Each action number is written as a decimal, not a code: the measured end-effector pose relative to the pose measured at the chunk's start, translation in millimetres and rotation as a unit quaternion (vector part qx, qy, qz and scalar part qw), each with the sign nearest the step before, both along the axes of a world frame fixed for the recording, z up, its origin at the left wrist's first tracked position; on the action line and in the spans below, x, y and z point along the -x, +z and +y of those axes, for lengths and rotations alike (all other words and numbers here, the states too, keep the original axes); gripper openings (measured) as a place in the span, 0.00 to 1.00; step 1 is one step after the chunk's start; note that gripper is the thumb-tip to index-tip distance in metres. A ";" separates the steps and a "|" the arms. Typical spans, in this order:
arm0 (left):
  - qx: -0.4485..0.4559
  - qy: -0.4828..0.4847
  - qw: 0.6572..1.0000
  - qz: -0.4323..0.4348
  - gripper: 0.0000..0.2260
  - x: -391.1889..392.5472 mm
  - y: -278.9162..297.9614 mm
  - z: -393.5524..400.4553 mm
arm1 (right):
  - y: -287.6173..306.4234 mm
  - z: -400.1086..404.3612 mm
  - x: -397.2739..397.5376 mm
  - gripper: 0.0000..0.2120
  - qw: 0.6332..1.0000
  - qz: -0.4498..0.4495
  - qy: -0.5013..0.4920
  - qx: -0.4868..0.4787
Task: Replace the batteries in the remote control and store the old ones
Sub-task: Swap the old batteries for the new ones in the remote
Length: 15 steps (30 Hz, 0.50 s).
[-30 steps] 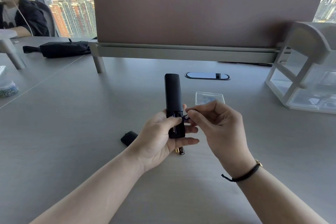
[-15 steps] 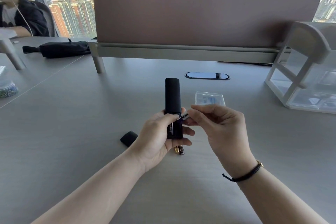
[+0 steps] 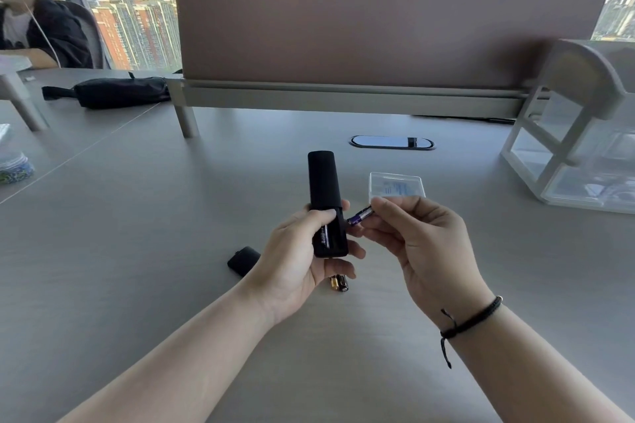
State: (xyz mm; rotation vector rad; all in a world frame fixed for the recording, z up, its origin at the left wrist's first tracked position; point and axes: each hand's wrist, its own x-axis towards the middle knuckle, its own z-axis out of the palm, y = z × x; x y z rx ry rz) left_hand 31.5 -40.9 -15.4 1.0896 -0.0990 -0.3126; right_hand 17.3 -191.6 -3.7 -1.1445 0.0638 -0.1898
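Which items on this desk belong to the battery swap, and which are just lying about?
Job:
- black bar-shaped remote control, gripped by left hand
- purple battery, pinched by right hand
- black battery cover
- gold-and-black batteries
- clear plastic box

Lying about:
- black fabric pouch
- white shelf organiser

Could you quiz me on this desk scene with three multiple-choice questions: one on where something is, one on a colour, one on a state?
1. Where does the black battery cover lie?
A. on the desk, left of the left hand
B. inside the clear box
C. on the remote

2. What colour is the battery pinched by the right hand?
A. green
B. purple
C. red

3. The remote control in the left hand has its battery bay:
A. covered
B. open

Answers: 1 A, it rests apart on the desk; 2 B, its wrap is purple; 3 B, a battery shows inside.
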 end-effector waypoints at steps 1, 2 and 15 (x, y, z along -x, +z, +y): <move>-0.003 -0.002 1.000 -0.001 0.14 -0.2 -0.1 0.0 | 0.6 0.1 0.0 0.04 1.000 0.007 0.003 -0.008; -0.005 -0.003 1.000 -0.002 0.14 -0.2 -0.2 0.1 | 1.4 0.4 0.1 0.04 1.000 0.015 0.007 -0.016; -0.068 0.002 0.997 -0.047 0.13 -0.7 -6.9 -1.7 | -0.6 -1.6 -3.7 0.01 0.987 0.122 0.050 -0.096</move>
